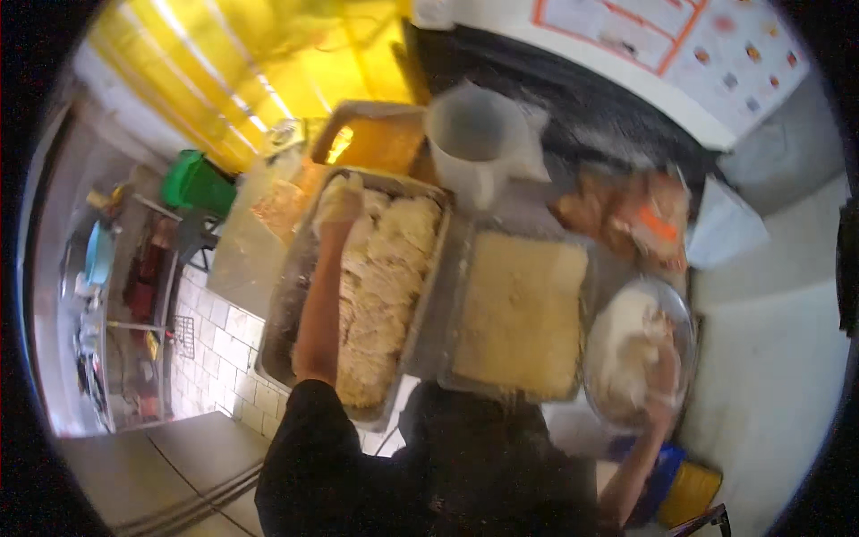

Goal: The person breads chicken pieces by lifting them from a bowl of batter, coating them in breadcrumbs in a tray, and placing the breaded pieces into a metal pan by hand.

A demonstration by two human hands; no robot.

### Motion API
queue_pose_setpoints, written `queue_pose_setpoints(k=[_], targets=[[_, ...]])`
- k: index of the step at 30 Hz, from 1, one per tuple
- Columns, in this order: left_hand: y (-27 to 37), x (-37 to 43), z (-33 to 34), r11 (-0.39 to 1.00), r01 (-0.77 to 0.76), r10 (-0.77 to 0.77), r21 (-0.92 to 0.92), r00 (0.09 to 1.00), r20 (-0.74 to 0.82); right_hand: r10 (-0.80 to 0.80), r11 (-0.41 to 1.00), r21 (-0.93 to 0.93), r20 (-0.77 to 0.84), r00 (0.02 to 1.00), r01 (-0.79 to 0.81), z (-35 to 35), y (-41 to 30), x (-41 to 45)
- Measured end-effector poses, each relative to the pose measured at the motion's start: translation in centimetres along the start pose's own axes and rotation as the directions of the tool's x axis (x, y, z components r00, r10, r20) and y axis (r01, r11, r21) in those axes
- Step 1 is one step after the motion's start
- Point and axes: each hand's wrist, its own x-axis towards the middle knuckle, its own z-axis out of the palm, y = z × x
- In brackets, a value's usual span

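Observation:
My left hand [339, 198] reaches to the upper left corner of a deep metal tray [439, 268], over pale, breaded-looking pieces of food [382, 295] packed inside; whether its fingers hold a piece is blurred. On the right, my right hand [658, 366] is down in a round bowl [684, 309] of white powder [621, 319], blurred too, and its grip cannot be made out. Between the two stands a rectangular clear container [463, 295] filled with yellowish crumb-like material [520, 309].
Behind the trays are a translucent plastic jug [476, 134] and a tray with orange contents [386, 144]. Plastic bags [637, 215] lie at the back right. A green bin [194, 184] stands on the left, beyond the metal table [241, 262]. A pale wall [765, 335] bounds the right side.

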Motion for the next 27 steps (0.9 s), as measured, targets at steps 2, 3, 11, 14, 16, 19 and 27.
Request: queue_pose_setpoints(k=[2,3,11,14,16,19,27], targets=[[3.8,-2.4,-3.5,0.951,-0.211,0.221,-0.225,0.975,0.024,-0.091,0.993,0.08,0.039,0.995,0.088,0.6,-2.6,3.1],[5.2,-3.6,-4.0,0.878,-0.302,0.337,-0.371,0.941,0.032,-0.105,0.94,0.334,0.1,0.989,0.066,1.1,-4.5,4.4],[24.5,-10.9,5.0,0.166,-0.738,0.912,-0.655,0.367,-0.183,-0.647,0.762,0.291,0.372,0.665,0.579,14.5,-3.2,2.9],[27.0,-14.7,13.1,0.508,-0.86,0.861,0.049,0.508,-0.022,-0.556,0.73,0.625,0.306,0.773,0.277,10.6,-4.6,-0.1],[27.7,-16.1,16.2,0.555,-0.82,0.824,0.137,0.565,0.038,-0.548,0.778,0.52,0.287,0.786,0.352,7.3,-4.8,-0.2],[28.0,-16.8,15.4,0.481,-0.857,0.877,-0.185,0.464,0.129,-0.492,0.851,0.341,0.253,0.833,0.399,4.9,-1.7,-2.1],[22.3,-19.1,13.8,0.335,-0.755,0.813,-0.563,0.534,-0.231,-0.394,0.917,0.023,0.203,0.896,0.398,3.3,3.9,-5.0]])
